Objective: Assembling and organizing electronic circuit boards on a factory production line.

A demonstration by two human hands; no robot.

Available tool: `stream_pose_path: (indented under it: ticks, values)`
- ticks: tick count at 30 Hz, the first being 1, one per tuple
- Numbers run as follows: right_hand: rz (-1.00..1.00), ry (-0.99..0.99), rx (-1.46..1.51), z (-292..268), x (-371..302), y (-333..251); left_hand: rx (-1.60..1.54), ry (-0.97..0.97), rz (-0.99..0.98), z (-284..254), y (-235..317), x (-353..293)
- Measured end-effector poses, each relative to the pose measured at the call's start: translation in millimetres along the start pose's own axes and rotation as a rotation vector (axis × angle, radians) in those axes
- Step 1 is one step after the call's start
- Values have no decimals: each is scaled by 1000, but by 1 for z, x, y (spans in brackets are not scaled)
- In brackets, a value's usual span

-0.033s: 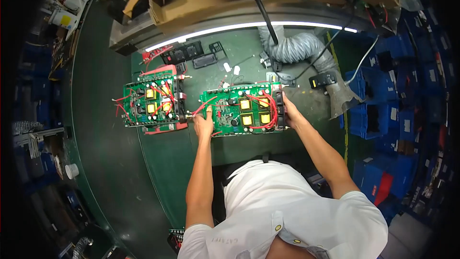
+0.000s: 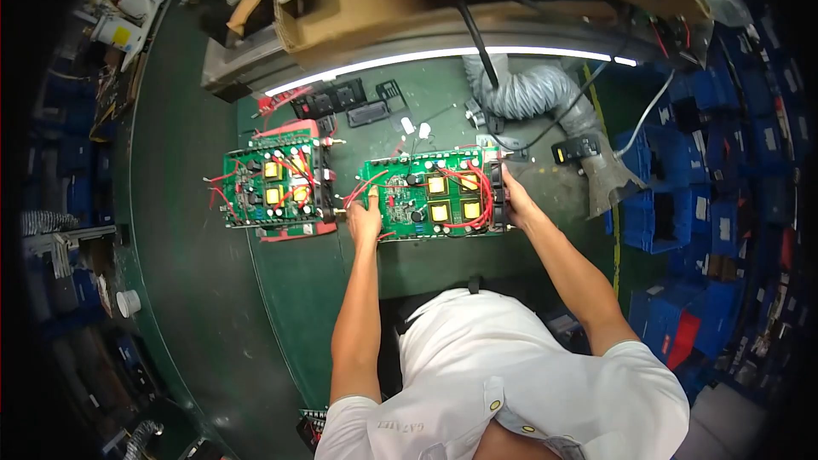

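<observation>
A green circuit board assembly (image 2: pixel 405 221) with yellow transformers, red wires and a black end panel is held level between my hands, over the green bench. My left hand (image 2: pixel 365 223) grips its left end, the thumb on top and the fingers hidden beneath. At the right end, my right hand (image 2: pixel 520 200) is closed around the edge by the black panel; most of its fingers are hidden. A similar circuit board (image 2: pixel 243 179) sits to the left of my left hand, within red end pieces.
Black plastic panels (image 2: pixel 328 100) and small white parts (image 2: pixel 407 125) lie at the back of the bench. A grey flexible duct (image 2: pixel 524 95) and a cable hang at the back right. Blue bins (image 2: pixel 660 221) stand on the right. A lit strip and cardboard (image 2: pixel 358 13) run overhead.
The view has shifted slightly, so the bench and the left board appear a little lower and to the right. Both hands keep hold of the circuit board.
</observation>
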State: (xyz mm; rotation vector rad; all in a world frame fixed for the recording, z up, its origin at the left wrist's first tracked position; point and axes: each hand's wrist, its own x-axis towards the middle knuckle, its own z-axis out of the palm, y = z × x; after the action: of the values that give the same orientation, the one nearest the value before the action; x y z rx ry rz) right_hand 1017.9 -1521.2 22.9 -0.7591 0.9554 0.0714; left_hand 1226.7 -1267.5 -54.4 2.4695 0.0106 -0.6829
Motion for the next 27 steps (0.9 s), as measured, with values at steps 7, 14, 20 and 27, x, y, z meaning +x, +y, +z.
stream_pose_path:
  ticks: [7, 14, 20, 27]
  values:
    - [-55, 116, 9, 31, 47, -48, 34, 47, -47, -1, 54, 53]
    - [7, 44, 96, 15, 115, -56, -43, 168, -7, -2, 67, 77]
    - [-167, -59, -61, 19, 97, -55, 85, -35, 67, -12, 75, 68]
    - [-731, 157, -260, -21, 50, -7, 400, 344, 602, 11, 54, 20]
